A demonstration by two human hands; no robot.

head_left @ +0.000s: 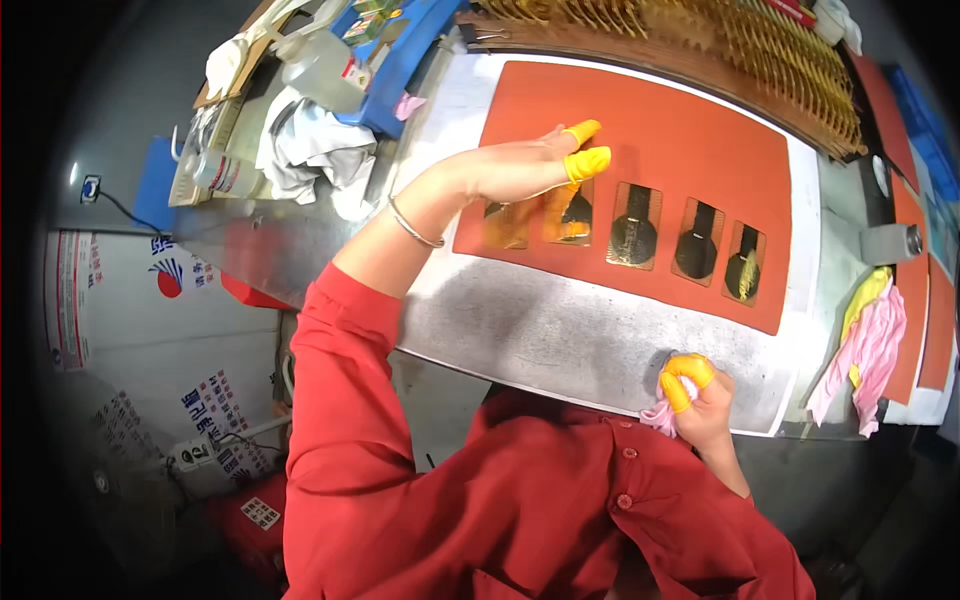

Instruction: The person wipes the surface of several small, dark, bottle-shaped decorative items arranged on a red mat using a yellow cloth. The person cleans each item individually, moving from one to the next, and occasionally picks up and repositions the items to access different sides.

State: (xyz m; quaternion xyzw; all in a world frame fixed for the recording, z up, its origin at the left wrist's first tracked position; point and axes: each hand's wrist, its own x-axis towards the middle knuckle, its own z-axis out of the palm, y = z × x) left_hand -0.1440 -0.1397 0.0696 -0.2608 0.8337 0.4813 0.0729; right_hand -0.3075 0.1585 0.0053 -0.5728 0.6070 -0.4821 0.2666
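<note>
My left hand (530, 165) reaches over an orange-red mat (640, 125), yellow finger cots on its fingertips. Its fingers are stretched out, and I see nothing held between them. Just below them lies a small shiny rectangular plate (568, 215), partly hidden and showing yellow, perhaps a reflection. Other such plates form a row along the mat, among them one (634, 228) with a dark round shape and stem, and another (744, 262) at the right end. Near the table's front edge, my right hand (700, 395), also with yellow finger cots, is closed around a crumpled pink cloth (658, 415).
A rack of gold-coloured curved strips (680, 50) spans the back. At the left stand a translucent bottle (325, 75), white cloths (315, 150) and a blue tray (385, 100). Pink and yellow cloths (865, 340) hang at the right, near a grey metal block (888, 243).
</note>
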